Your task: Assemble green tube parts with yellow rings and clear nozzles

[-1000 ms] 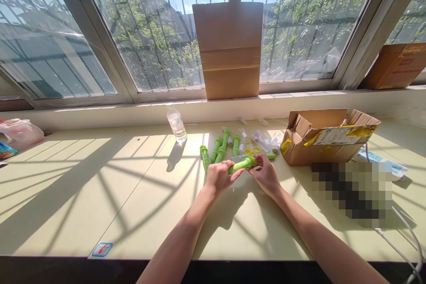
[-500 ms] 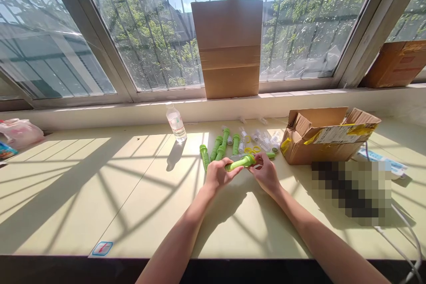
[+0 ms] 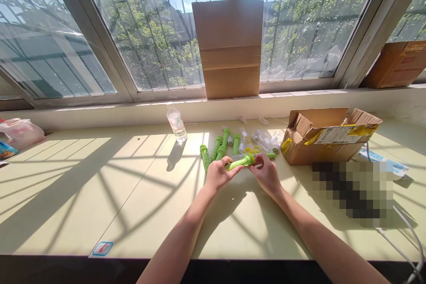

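My left hand [image 3: 219, 173] is wrapped around a bright green plastic tube [image 3: 238, 163] with a wider collar at its right end. At that collar, the fingertips of my right hand [image 3: 267, 174] are pinched together; whether a small part sits between them is hidden. The tube is held slightly tilted above the table. Just beyond my hands lie several similar green tubes [image 3: 214, 148], some against each other. Yellow rings [image 3: 256, 149] and several clear plastic pieces [image 3: 264, 141] are spread to their right. Another green tube [image 3: 271, 155] shows partly behind my right hand.
An opened cardboard box [image 3: 328, 144] stands to the right, with a power strip [image 3: 386, 163] and white cables beside it. A water bottle [image 3: 177, 124] stands at the back left. A pink plastic bag [image 3: 21, 134] lies far left; a cardboard sheet [image 3: 231, 53] leans on the window.
Both hands stay at almost the same place around the green tube. The tube has turned very slightly in my grip; nothing else has moved.
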A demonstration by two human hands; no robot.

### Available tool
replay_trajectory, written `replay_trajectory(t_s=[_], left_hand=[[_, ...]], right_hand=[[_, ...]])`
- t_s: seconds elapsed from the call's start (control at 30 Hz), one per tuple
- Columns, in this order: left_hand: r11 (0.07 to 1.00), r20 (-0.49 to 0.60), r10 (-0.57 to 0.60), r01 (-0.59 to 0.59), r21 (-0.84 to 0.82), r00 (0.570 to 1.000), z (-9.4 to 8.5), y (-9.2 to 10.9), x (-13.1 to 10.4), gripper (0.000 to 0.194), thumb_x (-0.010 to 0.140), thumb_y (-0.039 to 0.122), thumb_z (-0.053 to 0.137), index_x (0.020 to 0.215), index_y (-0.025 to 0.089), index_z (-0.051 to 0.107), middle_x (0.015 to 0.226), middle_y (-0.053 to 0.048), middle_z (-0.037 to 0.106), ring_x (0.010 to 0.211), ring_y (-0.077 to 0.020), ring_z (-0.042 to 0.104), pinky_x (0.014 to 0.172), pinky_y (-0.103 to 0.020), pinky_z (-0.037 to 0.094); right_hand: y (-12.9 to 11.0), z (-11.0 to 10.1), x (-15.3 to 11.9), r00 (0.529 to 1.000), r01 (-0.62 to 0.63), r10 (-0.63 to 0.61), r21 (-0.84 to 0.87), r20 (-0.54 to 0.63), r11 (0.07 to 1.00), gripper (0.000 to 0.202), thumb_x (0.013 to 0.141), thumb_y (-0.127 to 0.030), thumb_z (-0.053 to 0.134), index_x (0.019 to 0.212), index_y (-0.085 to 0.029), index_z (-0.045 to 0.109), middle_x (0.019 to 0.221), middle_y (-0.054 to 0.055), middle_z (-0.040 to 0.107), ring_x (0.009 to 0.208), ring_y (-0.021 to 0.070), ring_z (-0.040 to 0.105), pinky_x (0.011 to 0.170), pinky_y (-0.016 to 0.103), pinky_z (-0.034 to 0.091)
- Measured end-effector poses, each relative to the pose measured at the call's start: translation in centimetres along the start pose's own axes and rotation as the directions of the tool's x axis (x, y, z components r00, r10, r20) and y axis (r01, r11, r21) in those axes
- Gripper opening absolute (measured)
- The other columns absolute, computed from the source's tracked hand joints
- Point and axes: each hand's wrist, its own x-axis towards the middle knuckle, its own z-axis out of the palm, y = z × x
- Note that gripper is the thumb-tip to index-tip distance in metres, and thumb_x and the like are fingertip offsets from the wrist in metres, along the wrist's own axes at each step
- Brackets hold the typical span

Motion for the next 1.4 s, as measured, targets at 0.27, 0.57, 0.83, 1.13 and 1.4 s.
replay_trajectory(t_s=[0.27,0.57,0.83,1.13,1.4], left_hand=[[0.972,-0.046,0.21,-0.204,0.114,0.977,0.03,-0.38,-0.21,0.023,0.078,0.025,0.079,0.095,0.022,0.064,0.095,-0.002,0.074,0.075,-0.017,0.072,0.062,-0.026,0.055],[0.961,-0.076,0.248,-0.235,0.149,0.966,-0.35,-0.44,-0.17,0.02,0.081,0.037,0.078,0.089,0.02,0.071,0.085,-0.004,0.076,0.074,-0.0177,0.074,0.064,-0.024,0.054],[0.963,-0.045,0.237,-0.228,0.145,0.971,-0.04,-0.87,-0.24,0.024,0.083,0.044,0.076,0.089,0.021,0.073,0.084,-0.004,0.077,0.073,-0.0208,0.076,0.063,-0.027,0.055],[0.963,-0.038,0.243,-0.236,0.131,0.969,-0.15,-0.88,-0.12,0.026,0.086,0.046,0.073,0.088,0.02,0.071,0.082,-0.006,0.077,0.071,-0.0233,0.076,0.062,-0.03,0.056],[0.959,-0.027,0.243,-0.236,0.159,0.97,-0.25,-0.98,-0.1,0.024,0.084,0.042,0.075,0.09,0.019,0.072,0.083,-0.005,0.079,0.071,-0.0209,0.076,0.063,-0.027,0.055]], right_hand=[[-0.08,0.02,0.14,0.999,0.004,-0.004,0.012,-0.042,1.0,0.031,0.07,-0.044,0.072,0.084,-0.024,0.053,0.088,0.008,0.073,0.07,0.0246,0.071,0.058,0.035,0.055],[0.13,0.1,0.1,1.0,-0.013,0.013,0.006,0.018,1.0,0.031,0.07,-0.039,0.072,0.088,-0.025,0.051,0.087,0.005,0.071,0.07,0.0239,0.07,0.054,0.032,0.053],[0.33,0.1,0.13,0.997,-0.038,0.036,0.033,0.061,0.999,0.038,0.067,-0.045,0.076,0.086,-0.025,0.05,0.082,0.006,0.07,0.076,0.026,0.07,0.052,0.031,0.052],[0.15,0.02,0.07,0.997,-0.037,0.035,0.029,0.063,0.999,0.031,0.068,-0.039,0.072,0.083,-0.025,0.05,0.08,0.004,0.07,0.075,0.0245,0.069,0.054,0.031,0.053],[-0.17,-0.03,0.02,0.996,-0.049,0.046,0.046,0.077,0.998,0.033,0.067,-0.041,0.074,0.083,-0.025,0.05,0.077,0.004,0.07,0.075,0.025,0.07,0.053,0.031,0.053]])
